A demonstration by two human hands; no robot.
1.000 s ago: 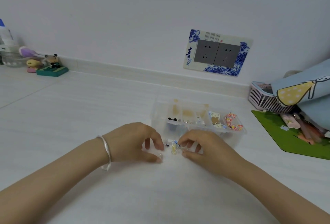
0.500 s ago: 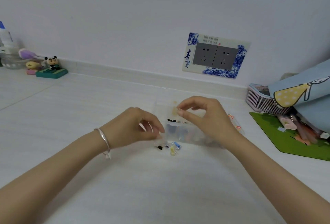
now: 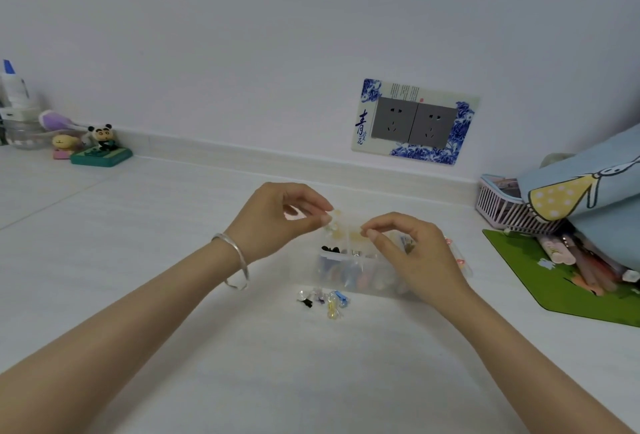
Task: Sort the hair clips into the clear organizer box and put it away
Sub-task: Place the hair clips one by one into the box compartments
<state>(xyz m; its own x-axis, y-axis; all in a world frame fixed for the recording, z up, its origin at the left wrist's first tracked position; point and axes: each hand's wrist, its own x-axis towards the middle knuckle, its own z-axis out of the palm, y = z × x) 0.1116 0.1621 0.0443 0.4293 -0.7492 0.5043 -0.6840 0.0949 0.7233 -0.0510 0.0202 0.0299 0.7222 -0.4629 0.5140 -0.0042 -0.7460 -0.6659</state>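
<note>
The clear organizer box (image 3: 349, 278) stands on the white table, its compartments holding black, cream and coloured hair clips. My left hand (image 3: 277, 219) hovers over the box's back left corner, thumb and forefinger pinched on a small pale hair clip (image 3: 329, 224). My right hand (image 3: 412, 253) is above the box's right half and hides that side; its thumb and forefinger are pinched together with nothing visible between them. Several loose hair clips (image 3: 327, 300), clear, black, blue and yellow, lie on the table just in front of the box.
A green mat (image 3: 540, 281) with pens lies to the right, behind it a pink basket (image 3: 502, 208) under a blue cartoon bag (image 3: 588, 184). At the far left stand a panda figurine (image 3: 102, 141) and a bottle (image 3: 14, 87). A wall socket (image 3: 415, 122) is behind.
My left hand rose from the table in front of the box to over its back left corner with a pale clip. My right hand shifted right and lowered over the box.
</note>
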